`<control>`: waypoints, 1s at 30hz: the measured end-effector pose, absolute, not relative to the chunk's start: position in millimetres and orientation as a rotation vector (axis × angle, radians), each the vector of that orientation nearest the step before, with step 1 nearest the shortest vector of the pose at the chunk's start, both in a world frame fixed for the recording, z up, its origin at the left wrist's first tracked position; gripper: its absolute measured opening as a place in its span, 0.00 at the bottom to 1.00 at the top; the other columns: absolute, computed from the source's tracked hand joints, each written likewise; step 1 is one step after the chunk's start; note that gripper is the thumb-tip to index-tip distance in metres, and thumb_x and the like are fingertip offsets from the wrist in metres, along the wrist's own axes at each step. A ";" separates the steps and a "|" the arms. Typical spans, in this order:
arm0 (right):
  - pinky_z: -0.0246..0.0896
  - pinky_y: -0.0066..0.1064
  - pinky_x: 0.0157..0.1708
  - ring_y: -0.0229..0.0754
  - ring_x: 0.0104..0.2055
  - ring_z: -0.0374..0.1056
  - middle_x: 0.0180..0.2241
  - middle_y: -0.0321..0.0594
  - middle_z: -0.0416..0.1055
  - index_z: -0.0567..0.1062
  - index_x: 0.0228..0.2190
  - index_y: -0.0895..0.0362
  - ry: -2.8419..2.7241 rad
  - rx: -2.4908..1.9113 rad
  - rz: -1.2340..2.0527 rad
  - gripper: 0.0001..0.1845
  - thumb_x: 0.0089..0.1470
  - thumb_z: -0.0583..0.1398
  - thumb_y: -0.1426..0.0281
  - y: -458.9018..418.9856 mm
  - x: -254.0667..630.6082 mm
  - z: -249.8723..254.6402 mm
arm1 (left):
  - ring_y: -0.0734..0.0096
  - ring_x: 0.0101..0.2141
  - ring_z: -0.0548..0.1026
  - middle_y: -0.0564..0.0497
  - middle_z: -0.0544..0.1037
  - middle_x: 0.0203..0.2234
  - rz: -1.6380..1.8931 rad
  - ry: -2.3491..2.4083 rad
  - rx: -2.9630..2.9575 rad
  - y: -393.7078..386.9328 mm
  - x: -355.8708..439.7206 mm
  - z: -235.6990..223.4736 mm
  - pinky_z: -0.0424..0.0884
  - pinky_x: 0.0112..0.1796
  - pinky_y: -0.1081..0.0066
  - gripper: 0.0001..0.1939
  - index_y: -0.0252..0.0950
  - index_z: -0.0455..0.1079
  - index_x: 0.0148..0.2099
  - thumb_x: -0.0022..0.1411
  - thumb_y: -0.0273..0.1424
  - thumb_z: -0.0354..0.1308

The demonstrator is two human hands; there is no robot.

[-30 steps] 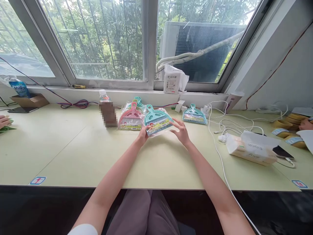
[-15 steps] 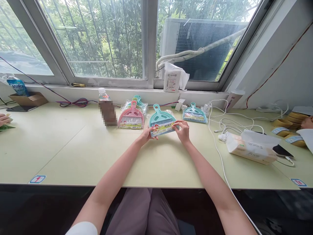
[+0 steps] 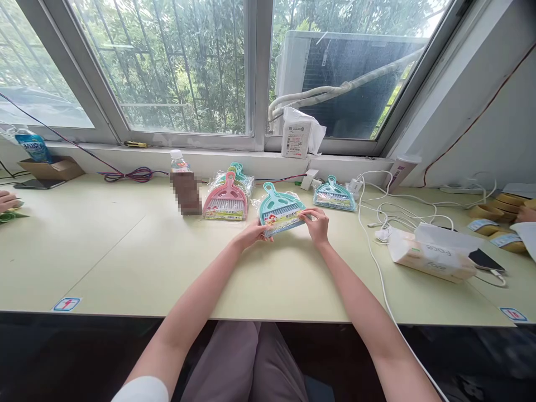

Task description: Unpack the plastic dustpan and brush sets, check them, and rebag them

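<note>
A teal mini dustpan-and-brush set (image 3: 278, 210) in clear wrap is held a little above the pale green table (image 3: 125, 251), between both my hands. My left hand (image 3: 253, 232) pinches its lower left corner. My right hand (image 3: 317, 224) pinches its lower right edge. To the left lies a pile of similar packs with a pink dustpan set (image 3: 226, 201) on top. Another teal dustpan set (image 3: 334, 195) lies to the right, near the windowsill.
A water bottle (image 3: 183, 185) stands left of the pink pack. White cables (image 3: 389, 209), a tissue pack (image 3: 431, 254) and a phone (image 3: 486, 260) lie at the right. Tape rolls (image 3: 489, 215) and another person's hand (image 3: 526, 214) are at far right; another person's hand (image 3: 6, 200) at far left.
My right hand, open and apart from the pack a second ago, has closed on its right edge. The pack moved right, away from the pink pile, and now sits squarely between both hands.
</note>
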State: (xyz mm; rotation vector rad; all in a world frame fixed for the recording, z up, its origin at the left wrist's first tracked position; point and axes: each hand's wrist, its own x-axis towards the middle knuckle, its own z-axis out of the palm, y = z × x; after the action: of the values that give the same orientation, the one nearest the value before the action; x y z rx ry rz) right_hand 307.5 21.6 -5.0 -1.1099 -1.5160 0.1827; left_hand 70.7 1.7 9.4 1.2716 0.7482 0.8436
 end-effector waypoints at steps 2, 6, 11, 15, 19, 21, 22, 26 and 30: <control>0.60 0.39 0.46 0.46 0.41 0.66 0.33 0.40 0.74 0.78 0.26 0.52 -1.520 -1.122 0.168 0.10 0.51 0.62 0.60 23.2 308.2 -6.8 | 0.74 0.24 0.76 0.42 0.75 0.41 0.842 0.754 1.303 0.7 70.9 9.1 0.66 0.19 0.78 0.25 0.35 0.62 0.50 0.50 0.32 0.64; 0.59 0.41 0.48 0.47 0.42 0.64 0.34 0.40 0.74 0.79 0.25 0.51 -1.554 -1.168 0.106 0.09 0.51 0.62 0.61 25.5 309.4 -9.0 | 0.71 0.24 0.77 0.43 0.75 0.39 0.834 0.765 1.356 -0.9 70.2 9.4 0.67 0.21 0.76 0.29 0.36 0.61 0.52 0.48 0.32 0.65; 0.59 0.44 0.50 0.48 0.45 0.63 0.37 0.41 0.73 0.79 0.26 0.51 -1.539 -1.176 0.103 0.08 0.51 0.62 0.62 23.4 307.7 -8.8 | 0.68 0.24 0.77 0.42 0.76 0.38 0.836 0.770 1.387 0.6 69.2 9.5 0.68 0.21 0.73 0.34 0.35 0.61 0.55 0.45 0.33 0.66; 0.60 0.43 0.52 0.47 0.49 0.64 0.47 0.43 0.68 0.80 0.32 0.52 -1.472 -1.144 0.200 0.09 0.50 0.63 0.62 19.6 300.9 -5.1 | 0.68 0.24 0.77 0.41 0.76 0.39 0.828 0.752 1.407 1.9 67.2 11.0 0.67 0.21 0.75 0.35 0.36 0.60 0.56 0.46 0.33 0.66; 0.65 0.40 0.50 0.45 0.51 0.66 0.54 0.43 0.64 0.74 0.47 0.50 -1.275 -1.107 0.495 0.28 0.42 0.67 0.60 20.8 297.5 -2.5 | 0.69 0.24 0.78 0.41 0.76 0.41 0.814 0.749 1.439 0.8 63.0 15.0 0.66 0.20 0.77 0.33 0.37 0.59 0.56 0.48 0.33 0.66; 0.69 0.40 0.45 0.45 0.46 0.69 0.48 0.43 0.71 0.73 0.48 0.53 -1.192 -1.105 0.781 0.33 0.38 0.69 0.58 23.5 299.3 -3.8 | 0.68 0.25 0.78 0.41 0.76 0.42 0.809 0.760 1.458 -1.0 62.3 18.0 0.66 0.20 0.78 0.32 0.36 0.59 0.55 0.49 0.34 0.66; 0.70 0.40 0.42 0.45 0.43 0.71 0.43 0.42 0.74 0.74 0.46 0.55 -1.161 -1.098 0.922 0.33 0.37 0.69 0.58 25.1 300.9 -5.0 | 0.69 0.25 0.78 0.40 0.75 0.43 0.805 0.766 1.468 -2.2 62.9 19.5 0.66 0.20 0.78 0.32 0.36 0.59 0.55 0.50 0.35 0.65; 0.72 0.36 0.37 0.42 0.35 0.73 0.35 0.40 0.76 0.76 0.37 0.57 -1.020 -1.058 1.169 0.27 0.32 0.71 0.59 30.5 308.1 -11.7 | 0.72 0.23 0.77 0.36 0.71 0.50 0.866 0.816 1.413 -7.2 74.0 22.6 0.70 0.21 0.74 0.37 0.39 0.52 0.62 0.54 0.40 0.63; 0.72 0.35 0.36 0.41 0.34 0.73 0.34 0.38 0.76 0.75 0.36 0.55 -0.888 -1.073 1.100 0.25 0.33 0.71 0.61 31.9 310.7 -16.7 | 0.72 0.26 0.77 0.36 0.68 0.54 1.021 0.809 1.376 -10.6 88.6 17.3 0.72 0.24 0.72 0.53 0.46 0.34 0.68 0.51 0.40 0.66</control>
State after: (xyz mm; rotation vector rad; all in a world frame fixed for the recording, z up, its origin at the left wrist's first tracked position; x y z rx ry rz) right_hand 310.7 31.9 -16.7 -1.0730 -0.8876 1.1000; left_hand 88.6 -10.6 17.3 1.3760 0.8093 1.0205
